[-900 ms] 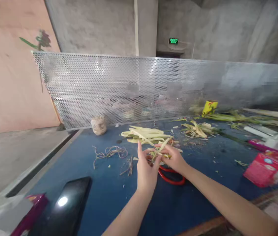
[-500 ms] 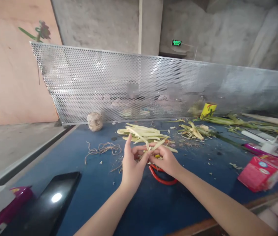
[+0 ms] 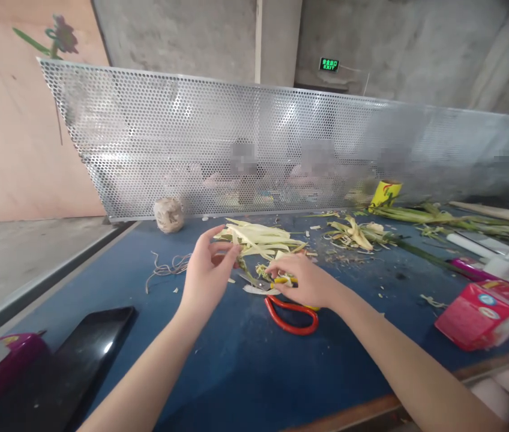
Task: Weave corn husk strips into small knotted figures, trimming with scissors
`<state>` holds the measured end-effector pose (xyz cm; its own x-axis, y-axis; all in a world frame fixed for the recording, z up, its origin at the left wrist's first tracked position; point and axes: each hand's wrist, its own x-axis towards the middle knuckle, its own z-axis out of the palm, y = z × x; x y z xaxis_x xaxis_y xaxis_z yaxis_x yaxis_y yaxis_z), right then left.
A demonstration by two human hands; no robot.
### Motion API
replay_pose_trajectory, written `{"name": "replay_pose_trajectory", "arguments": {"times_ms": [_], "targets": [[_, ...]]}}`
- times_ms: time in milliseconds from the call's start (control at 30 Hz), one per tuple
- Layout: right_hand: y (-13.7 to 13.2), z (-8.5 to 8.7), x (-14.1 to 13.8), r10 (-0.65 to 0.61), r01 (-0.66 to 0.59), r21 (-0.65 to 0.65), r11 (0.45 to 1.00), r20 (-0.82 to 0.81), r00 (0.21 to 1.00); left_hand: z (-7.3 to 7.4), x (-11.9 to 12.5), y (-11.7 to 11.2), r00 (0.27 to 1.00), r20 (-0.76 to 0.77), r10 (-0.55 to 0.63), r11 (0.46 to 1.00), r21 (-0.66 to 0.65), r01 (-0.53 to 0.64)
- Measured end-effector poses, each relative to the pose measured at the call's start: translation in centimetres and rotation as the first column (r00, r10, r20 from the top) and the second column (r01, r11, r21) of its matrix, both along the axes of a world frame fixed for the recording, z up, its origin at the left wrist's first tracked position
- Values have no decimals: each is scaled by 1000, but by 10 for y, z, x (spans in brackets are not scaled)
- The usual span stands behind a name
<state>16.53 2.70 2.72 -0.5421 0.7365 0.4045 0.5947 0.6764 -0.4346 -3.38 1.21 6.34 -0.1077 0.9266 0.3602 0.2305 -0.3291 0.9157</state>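
1. Across the blue tabletop (image 3: 227, 378), smooth and matt, strewn with small scraps: the working surface, with a brown edge.
2. Pale strips (image 3: 268, 240), cream to light green, flat, long and fibrous; heaped loosely, overlapping, just beyond the two hands.
3. Left hand (image 3: 207, 267), bare, at the near left end of the heap; thumb and fingertips set in a narrow gap, with pale strip material beside them. Whether a strip is gripped cannot be told.
4. Right hand (image 3: 306, 279), bare, palm down, fingers curled over the scissors and the yellow piece; what it grips, if anything, cannot be told.
5. Scissors (image 3: 297, 330), with a rounded, glossy red handle loop nearest the wearer; the metal part, partly hidden, points away to the left.
6. Yellow piece (image 3: 284, 281), smooth, partly covered by the right fingers.
7. Twine (image 3: 164, 269), thin, brownish, in loose wavy loops left of the left hand.
8. Wrapped lump (image 3: 168, 215), beige, rounded, wrinkled, near the screen.
9. Husk tangle (image 3: 356, 234), dry, curled, yellowish, right of the heap.
10. Dark slab (image 3: 101, 336), flat, glossy, rectangular, at left.
11. Red packet (image 3: 484, 315), boxy, shiny and creased, at right.
12. Screen (image 3: 168, 138), perforated metal, upright behind all.
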Motion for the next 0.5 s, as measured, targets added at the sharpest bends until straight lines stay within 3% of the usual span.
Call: {"name": "replay_pose_trajectory", "arguments": {"times_ms": [100,200,400,500], "targets": [[-3,-1,-8,-32,27,24,999,248,968,-4,2,0,989,-97,-115,987,-127,102],[-3,-2,-11,-49,53,-4,999,305,951,-13,6,0,980,-104,-167,976,-159,149],[4,-1,-5,-205,203,-88,975,-12,979,-20,6,-5,952,-139,-273,948,-210,241],[3,2,-5,-244,183,-247,951,-245,938,-26,5,-8,908,-247,-339,915,-310,257]]}}
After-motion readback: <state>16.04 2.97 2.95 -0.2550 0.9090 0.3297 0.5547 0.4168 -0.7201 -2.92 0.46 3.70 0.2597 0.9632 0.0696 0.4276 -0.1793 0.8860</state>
